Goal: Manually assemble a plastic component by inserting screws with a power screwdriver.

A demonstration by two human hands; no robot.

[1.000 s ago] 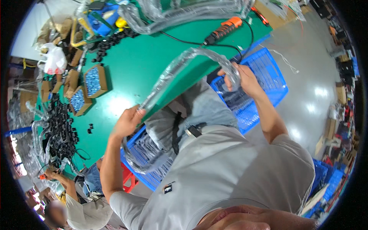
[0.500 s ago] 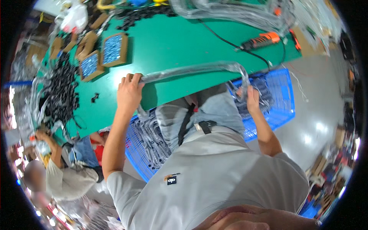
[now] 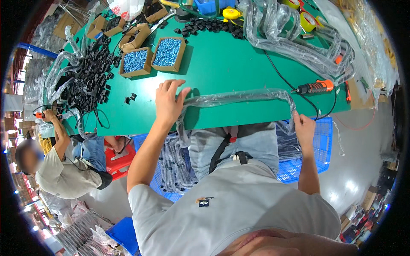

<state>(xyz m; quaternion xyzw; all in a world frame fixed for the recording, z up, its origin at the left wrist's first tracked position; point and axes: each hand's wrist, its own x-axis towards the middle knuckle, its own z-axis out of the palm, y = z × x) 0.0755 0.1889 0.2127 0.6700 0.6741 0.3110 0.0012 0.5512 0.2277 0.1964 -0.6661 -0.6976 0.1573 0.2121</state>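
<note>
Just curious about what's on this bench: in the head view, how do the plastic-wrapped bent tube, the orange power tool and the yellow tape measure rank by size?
1. Plastic-wrapped bent tube, by far the largest.
2. Orange power tool.
3. Yellow tape measure, though it lies farther from the camera, so the gap is less sure.

A factory assembly workshop. A long green worktable (image 3: pixel 239 68) holds cardboard boxes of blue screws (image 3: pixel 167 53), a heap of small black plastic parts (image 3: pixel 87 79), rolls of yellow tape (image 3: pixel 308 19), an orange power screwdriver (image 3: pixel 315 87) on a black cable, and piles of bent tubes wrapped in clear plastic (image 3: pixel 299 38). Blue plastic crates (image 3: pixel 320 149) stand on the grey concrete floor. Another worker (image 3: pixel 64 170) sits at the table's left end.
</note>
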